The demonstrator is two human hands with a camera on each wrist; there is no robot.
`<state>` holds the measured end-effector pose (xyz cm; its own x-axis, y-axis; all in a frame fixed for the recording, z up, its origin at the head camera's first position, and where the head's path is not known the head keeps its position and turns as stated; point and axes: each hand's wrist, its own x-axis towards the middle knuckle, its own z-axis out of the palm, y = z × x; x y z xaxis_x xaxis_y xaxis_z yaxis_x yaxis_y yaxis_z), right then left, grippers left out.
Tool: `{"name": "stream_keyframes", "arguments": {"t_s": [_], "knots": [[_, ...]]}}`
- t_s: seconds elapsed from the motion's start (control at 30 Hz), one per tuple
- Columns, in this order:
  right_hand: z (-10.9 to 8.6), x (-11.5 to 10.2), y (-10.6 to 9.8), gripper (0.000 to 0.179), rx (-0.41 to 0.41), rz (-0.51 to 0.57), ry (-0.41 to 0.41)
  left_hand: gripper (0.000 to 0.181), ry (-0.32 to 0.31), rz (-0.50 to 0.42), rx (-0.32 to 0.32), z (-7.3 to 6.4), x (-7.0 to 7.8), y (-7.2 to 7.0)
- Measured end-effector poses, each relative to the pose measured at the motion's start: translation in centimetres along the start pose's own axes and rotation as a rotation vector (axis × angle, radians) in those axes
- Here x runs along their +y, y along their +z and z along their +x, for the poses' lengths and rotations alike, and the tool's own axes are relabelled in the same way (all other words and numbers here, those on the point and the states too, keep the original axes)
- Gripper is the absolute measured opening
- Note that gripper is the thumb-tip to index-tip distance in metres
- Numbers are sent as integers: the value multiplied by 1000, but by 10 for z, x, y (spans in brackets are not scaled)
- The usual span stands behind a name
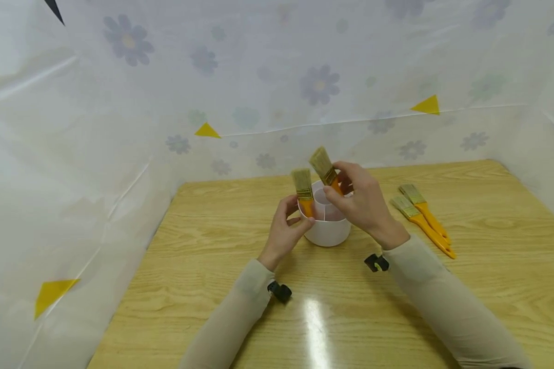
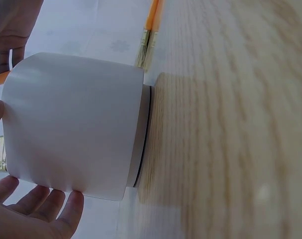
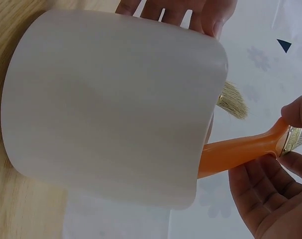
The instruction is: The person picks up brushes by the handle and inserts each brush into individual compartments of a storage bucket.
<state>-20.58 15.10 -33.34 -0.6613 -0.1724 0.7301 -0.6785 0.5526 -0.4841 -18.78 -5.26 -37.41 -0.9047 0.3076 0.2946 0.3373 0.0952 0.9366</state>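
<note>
A white round holder (image 1: 328, 234) with inner compartments stands upright on the wooden table. My left hand (image 1: 286, 230) grips its left side, with fingertips on the outer wall and the thumb at the rim. One paintbrush (image 1: 303, 187) stands in the holder beside that hand, bristles up. My right hand (image 1: 364, 200) pinches a second paintbrush (image 1: 323, 164) near its metal band, over the holder's right side. In the right wrist view the orange handle (image 3: 235, 152) of this brush passes behind the holder's rim, its lower end hidden.
Two more paintbrushes with yellow-orange handles lie together on the table (image 1: 508, 246) to the right, the nearer brush (image 1: 429, 233) alongside the farther brush (image 1: 431, 220). Flower-patterned sheeting (image 1: 268, 77) with yellow triangles hangs behind the table, and pale sheeting on both sides.
</note>
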Motion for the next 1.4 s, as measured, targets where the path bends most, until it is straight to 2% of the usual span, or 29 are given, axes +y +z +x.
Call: {"name": "stream_keyframes", "arguments": {"t_s": [0.6,1.4], "knots": [[-3,2,1,47,-4,5,-2,62,-3,-7,-20,0,0,-2],[-8,5,4,47,-5,-35,-13,62,-5,-18,-11,1,0,-1]]}}
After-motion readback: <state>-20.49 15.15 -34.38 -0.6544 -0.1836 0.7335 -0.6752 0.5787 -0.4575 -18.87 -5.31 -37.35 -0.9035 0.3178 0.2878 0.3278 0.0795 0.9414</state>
